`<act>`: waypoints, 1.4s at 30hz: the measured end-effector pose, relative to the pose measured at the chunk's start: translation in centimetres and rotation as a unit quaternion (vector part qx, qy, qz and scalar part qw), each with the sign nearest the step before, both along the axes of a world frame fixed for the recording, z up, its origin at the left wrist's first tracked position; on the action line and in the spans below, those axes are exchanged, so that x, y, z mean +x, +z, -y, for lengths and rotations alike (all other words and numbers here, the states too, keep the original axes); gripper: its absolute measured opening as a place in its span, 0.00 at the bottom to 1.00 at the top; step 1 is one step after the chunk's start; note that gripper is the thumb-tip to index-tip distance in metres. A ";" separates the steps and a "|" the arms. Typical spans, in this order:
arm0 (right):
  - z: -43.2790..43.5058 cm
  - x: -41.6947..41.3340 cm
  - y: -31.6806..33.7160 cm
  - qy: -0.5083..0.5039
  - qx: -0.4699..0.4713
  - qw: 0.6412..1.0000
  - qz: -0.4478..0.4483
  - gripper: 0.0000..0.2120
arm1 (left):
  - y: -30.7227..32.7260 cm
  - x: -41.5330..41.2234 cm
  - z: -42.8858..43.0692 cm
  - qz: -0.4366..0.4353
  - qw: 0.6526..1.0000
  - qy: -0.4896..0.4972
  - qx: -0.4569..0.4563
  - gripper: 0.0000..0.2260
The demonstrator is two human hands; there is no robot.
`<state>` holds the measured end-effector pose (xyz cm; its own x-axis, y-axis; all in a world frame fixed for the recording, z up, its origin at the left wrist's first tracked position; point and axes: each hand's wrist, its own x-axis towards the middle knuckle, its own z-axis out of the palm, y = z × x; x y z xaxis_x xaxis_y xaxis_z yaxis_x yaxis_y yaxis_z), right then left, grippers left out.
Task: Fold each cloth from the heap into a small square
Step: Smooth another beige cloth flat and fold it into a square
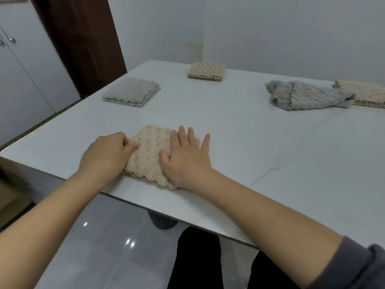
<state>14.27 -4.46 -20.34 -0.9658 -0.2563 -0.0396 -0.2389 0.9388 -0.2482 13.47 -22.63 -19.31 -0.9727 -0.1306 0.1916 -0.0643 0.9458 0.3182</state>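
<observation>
Cloth (148,156), beige, beneath flat right hand (186,161), left hand (105,155) in a pinch at its edge

A white worktop (250,142) stands on a dark ribbed leg (162,222) over glossy grey floor tiles (104,247). To the left, a white cabinet (25,69) with metal handles (11,40) stands beside a dark brown door (83,38).

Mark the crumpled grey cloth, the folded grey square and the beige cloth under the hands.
crumpled grey cloth (306,95), head view, its bumpy middle.
folded grey square (132,90), head view, its top face.
beige cloth (150,159), head view, its uncovered middle.
</observation>
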 end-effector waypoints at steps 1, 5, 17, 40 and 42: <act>0.9 0.0 0.0 -0.001 0.004 1.000 0.000 0.32 | -0.2 0.0 0.9 -0.004 1.000 0.004 -0.004 0.13; 2.5 -0.1 0.2 -0.009 0.025 1.000 0.003 0.32 | -0.6 0.2 2.1 -0.021 0.997 0.011 -0.077 0.14; 1.6 -0.7 -0.4 0.052 -0.014 0.999 -0.005 0.30 | -2.0 -1.1 1.4 0.109 0.960 -0.254 -0.032 0.26; -13.1 -3.4 1.4 -0.065 -0.022 0.997 -0.039 0.29 | 3.4 -4.9 -11.2 0.161 0.921 -0.308 -0.173 0.27; -16.8 -4.0 1.3 -0.106 -0.013 0.993 -0.046 0.29 | 3.3 -6.5 -14.4 0.176 0.912 -0.337 -0.155 0.27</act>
